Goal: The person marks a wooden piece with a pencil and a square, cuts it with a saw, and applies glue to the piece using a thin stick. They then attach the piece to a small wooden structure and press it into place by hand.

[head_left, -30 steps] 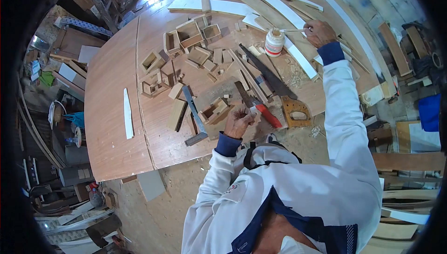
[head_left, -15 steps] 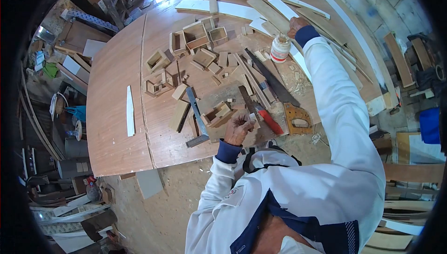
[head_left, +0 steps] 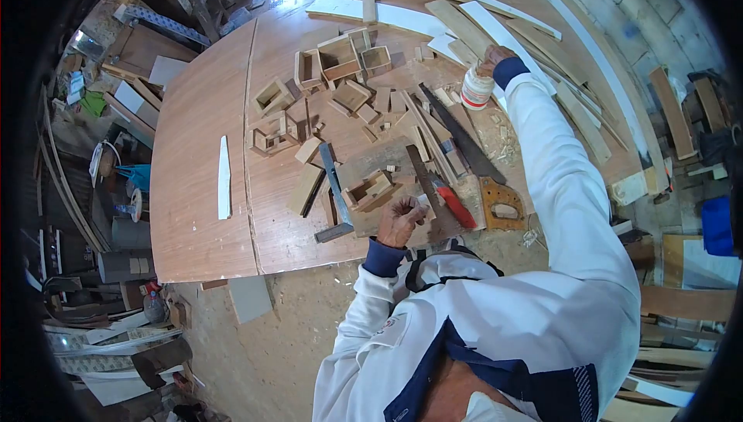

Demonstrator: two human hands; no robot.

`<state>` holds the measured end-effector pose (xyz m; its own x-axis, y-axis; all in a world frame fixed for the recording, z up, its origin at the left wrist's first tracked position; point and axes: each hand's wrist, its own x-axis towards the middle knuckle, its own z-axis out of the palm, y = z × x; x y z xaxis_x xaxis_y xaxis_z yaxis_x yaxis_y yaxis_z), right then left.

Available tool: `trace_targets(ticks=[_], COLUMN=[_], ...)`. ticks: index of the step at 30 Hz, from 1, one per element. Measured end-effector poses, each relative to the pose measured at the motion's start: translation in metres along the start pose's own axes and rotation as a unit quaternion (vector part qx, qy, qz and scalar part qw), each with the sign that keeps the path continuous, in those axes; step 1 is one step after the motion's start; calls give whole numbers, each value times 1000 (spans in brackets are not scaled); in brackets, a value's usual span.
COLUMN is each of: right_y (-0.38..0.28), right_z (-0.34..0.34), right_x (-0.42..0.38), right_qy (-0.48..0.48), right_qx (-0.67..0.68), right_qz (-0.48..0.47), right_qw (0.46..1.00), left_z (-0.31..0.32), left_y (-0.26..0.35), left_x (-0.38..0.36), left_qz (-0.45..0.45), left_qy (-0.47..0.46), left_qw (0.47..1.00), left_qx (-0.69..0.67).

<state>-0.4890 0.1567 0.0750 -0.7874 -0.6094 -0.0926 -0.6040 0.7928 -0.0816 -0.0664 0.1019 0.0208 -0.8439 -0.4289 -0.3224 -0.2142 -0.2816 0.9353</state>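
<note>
My left hand (head_left: 398, 222) is closed at the near edge of the table, its fingertips pinching a small whitish piece (head_left: 424, 200). Just beyond it sits a small open wooden box (head_left: 368, 191). At the mouth of a white jar with a red band (head_left: 475, 90), my right hand (head_left: 497, 60) has its fingers curled together; whatever they hold is hidden. A red-handled tool (head_left: 455, 205) with a long dark blade and a handsaw with a wooden handle (head_left: 503, 204) lie right of my left hand. To its left is a try square (head_left: 331, 190).
Several small wooden boxes (head_left: 338, 54) and offcuts cover the middle of the table (head_left: 197, 221). Long wooden strips (head_left: 458, 25) and white strips lie along the far right. A white strip (head_left: 224, 178) rests on the left. Shavings (head_left: 505, 143) are scattered near the jar.
My right hand has come down from behind the jar to its mouth. My left hand stays near the small box, still pinching the whitish piece. The whole view has shifted slightly.
</note>
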Motion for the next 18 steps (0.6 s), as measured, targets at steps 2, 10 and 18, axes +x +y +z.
trace_targets(ticks=[2, 10, 18], right_y=[9, 11, 24], right_z=[11, -7, -108], right_x=[4, 8, -57], right_qy=[23, 37, 127], right_qx=[4, 45, -40], right_qz=[-22, 8, -22], right_qw=[999, 998, 991], left_z=[-4, -3, -2], left_y=[-4, -2, 7], left_x=[0, 0, 6], left_qz=[8, -10, 10], left_qy=[-6, -5, -33], left_qw=[1000, 1000, 999], left_qx=[5, 8, 3])
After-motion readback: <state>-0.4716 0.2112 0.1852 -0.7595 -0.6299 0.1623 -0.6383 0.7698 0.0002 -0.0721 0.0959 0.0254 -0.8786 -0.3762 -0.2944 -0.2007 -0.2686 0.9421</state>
